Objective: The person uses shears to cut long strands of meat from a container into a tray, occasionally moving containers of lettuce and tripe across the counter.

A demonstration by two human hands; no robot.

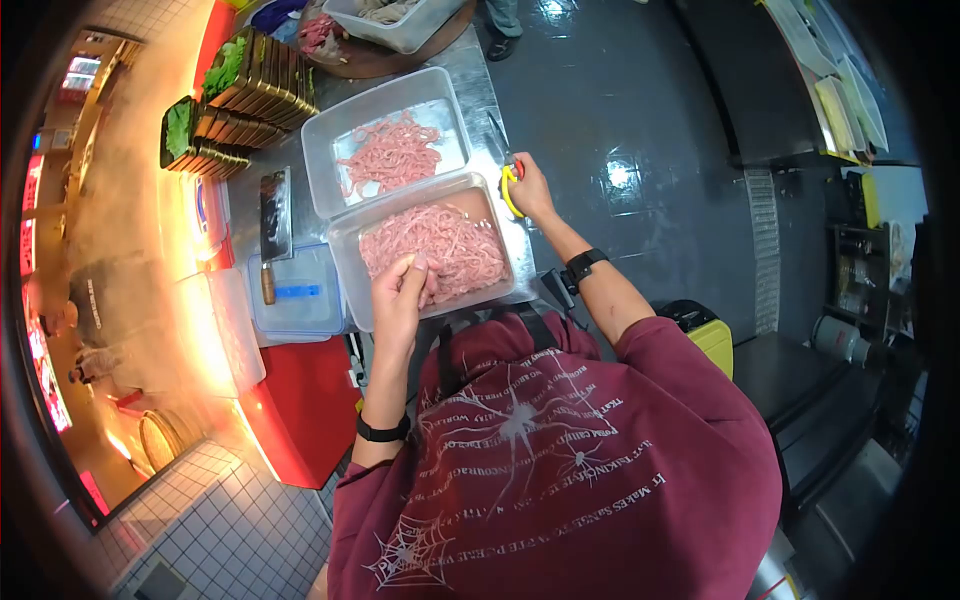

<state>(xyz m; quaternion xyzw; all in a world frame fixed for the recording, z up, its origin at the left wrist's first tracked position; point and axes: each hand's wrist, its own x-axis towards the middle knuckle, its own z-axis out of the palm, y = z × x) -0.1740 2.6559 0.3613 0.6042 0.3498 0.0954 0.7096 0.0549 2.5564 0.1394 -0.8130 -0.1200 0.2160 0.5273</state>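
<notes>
Yellow-handled scissors [511, 190] are gripped in my right hand [530, 188], at the right edge of the steel counter, blades pointing away from me. My left hand [399, 288] is closed at the near left side of a clear tub, its fingers around some of the pink minced meat [450, 245] that fills much of the tub [347, 275]. Beyond it stands a second clear tub [316, 160], holding a smaller heap of meat strands [395, 150].
A cleaver [275, 215] lies left of the tubs, its handle over a blue-edged lid [315, 265]. Stacked dark trays [260, 85] with greens stand at the far left. A round board [445, 35] bears another tub [405, 30]. Someone's leg and shoe [503, 45] show beyond.
</notes>
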